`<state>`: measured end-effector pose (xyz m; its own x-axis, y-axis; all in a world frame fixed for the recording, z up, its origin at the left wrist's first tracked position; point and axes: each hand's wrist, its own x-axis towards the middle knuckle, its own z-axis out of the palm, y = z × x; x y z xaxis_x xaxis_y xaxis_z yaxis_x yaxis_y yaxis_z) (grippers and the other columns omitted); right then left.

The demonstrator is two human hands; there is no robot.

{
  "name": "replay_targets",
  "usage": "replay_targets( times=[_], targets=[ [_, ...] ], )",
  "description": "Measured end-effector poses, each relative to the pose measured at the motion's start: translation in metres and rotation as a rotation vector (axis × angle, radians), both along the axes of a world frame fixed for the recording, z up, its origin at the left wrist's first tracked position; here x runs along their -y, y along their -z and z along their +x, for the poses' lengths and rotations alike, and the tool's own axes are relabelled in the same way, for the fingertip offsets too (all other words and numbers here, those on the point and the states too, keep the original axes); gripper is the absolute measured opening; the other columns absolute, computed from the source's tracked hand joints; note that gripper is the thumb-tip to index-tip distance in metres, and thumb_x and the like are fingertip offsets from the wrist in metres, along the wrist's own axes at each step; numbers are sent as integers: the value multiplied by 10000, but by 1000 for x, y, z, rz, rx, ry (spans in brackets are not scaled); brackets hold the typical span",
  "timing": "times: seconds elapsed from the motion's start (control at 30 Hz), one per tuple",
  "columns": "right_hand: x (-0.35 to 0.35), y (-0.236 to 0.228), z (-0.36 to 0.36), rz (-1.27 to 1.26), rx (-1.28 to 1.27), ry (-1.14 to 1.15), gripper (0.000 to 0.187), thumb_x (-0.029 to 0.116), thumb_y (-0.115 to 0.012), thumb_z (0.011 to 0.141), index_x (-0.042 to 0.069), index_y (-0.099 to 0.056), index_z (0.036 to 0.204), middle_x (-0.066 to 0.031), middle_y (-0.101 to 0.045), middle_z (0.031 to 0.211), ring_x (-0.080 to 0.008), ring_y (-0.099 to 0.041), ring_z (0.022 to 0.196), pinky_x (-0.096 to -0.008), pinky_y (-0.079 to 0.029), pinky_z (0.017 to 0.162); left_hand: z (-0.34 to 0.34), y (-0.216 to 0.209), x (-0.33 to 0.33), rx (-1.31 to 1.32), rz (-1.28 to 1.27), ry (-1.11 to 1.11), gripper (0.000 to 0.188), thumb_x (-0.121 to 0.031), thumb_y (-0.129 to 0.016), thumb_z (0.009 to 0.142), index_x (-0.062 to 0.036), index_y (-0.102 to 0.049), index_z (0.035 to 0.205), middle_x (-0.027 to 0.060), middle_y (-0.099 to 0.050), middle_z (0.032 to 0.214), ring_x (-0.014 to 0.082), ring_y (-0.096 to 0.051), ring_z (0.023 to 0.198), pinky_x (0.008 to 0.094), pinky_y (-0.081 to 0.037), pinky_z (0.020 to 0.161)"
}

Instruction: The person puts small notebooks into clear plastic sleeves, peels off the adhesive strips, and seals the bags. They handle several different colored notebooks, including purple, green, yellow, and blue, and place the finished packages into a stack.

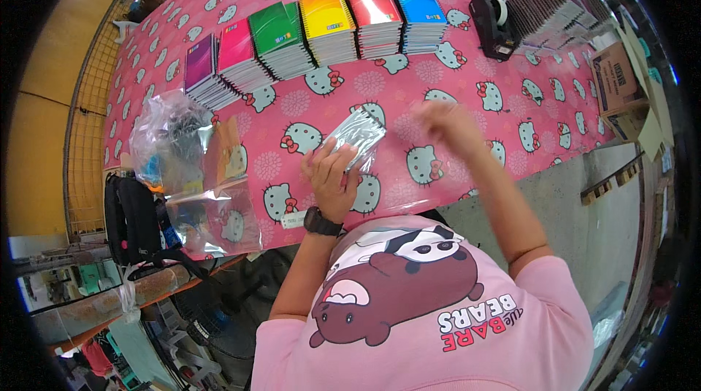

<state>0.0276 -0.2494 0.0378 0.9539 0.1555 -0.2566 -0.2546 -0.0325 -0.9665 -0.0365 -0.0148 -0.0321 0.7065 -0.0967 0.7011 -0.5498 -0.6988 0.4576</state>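
Note:
A small packet in shiny clear plastic [358, 130] lies slanted on the pink table cover, in front of me. Its contents look grey and whitish with a dark edge at the far end; glare hides their kind. My left hand [334, 175] rests palm down on the packet's near left part, its fingers spread across the plastic. To the right, my right hand [451, 128] is apart from the packet, above the cover. Motion smears its fingers, so its grip cannot be made out.
Stacks of spiral notebooks [327, 15] stand in a row at the far side, in several colours. A black tape dispenser [493, 24] sits right of them, before more stacked notebooks [549, 8]. Clear plastic bags [174, 132] lie at left, near a black backpack [131, 216]. A cardboard box [615, 81] stands far right.

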Motion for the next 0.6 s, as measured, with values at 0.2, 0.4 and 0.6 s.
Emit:
replay_targets(
  times=[0.2,0.4,0.6],
  targets=[
    [-82,-8,-48,177,-233,49,254,261,-701,782,60,-583,682,4,-547,588,-55,-462,450,-176,-342,414,2,0,3,8,-190,40,450,-52,-691,711,-102,-519,1124,19,-603,1064,210,-512,1126,467,-244,989],
    [-88,17,-48,-3,-75,85,262,249,-697,784,63,-563,657,8,-521,548,-54,-456,427,-184,-329,386,1,-7,-2,-47,-40,12,470,-96,-688,706,-89,-536,1150,7,-594,1054,202,-502,1119,468,-225,1004],
    [-87,17,-49,57,-152,88,266,248,-673,805,70,-543,657,4,-533,580,-52,-452,452,-176,-330,414,9,-26,-10,-88,-243,51,634,-115,-716,690,-32,-454,1261,116,-506,1183,269,-487,1102,446,-280,1008]
  ],
)
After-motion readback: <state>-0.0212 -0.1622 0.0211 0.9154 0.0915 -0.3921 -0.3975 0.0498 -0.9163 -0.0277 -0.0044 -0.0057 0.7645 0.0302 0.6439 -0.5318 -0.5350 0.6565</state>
